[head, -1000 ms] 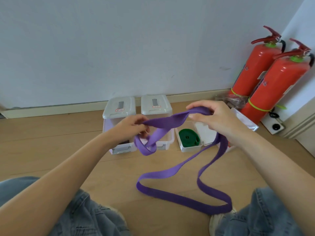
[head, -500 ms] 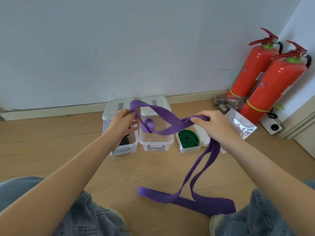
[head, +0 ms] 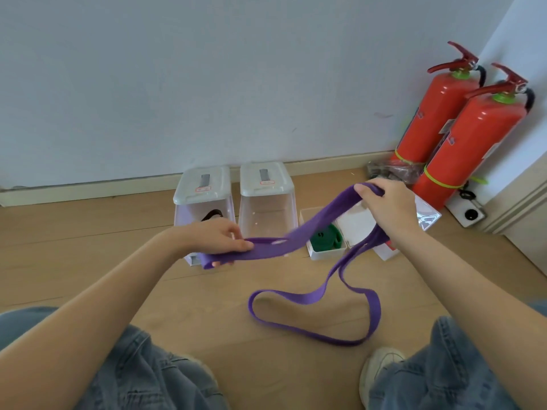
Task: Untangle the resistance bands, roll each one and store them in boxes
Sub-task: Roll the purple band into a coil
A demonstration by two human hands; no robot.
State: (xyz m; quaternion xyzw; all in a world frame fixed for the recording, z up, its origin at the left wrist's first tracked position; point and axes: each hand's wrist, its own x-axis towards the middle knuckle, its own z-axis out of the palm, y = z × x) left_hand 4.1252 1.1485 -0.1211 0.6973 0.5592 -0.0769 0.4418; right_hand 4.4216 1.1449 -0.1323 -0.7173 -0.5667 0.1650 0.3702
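A long purple resistance band (head: 305, 230) stretches between my two hands above the wooden floor. My left hand (head: 214, 236) pinches its folded end flat, low on the left. My right hand (head: 386, 204) grips the band higher on the right, and the rest hangs down into a loose loop (head: 313, 319) on the floor. A rolled green band (head: 325, 239) lies in a small white open box (head: 325, 254). Two clear lidded boxes stand behind: the left box (head: 204, 202) holds a dark band (head: 211, 215), the right box (head: 266, 202) looks empty.
Two red fire extinguishers (head: 461, 137) lean in the right corner by a floor socket (head: 470, 213). A clear lid (head: 427, 213) and white box parts lie under my right hand. My jeans-clad knees (head: 142, 377) and a white shoe (head: 381, 368) frame the floor in front.
My left hand dropped from in front of the clear boxes and flattened the band's end. My right hand rose slightly, pulling the band taut; the floor loop shifted and opened wider.
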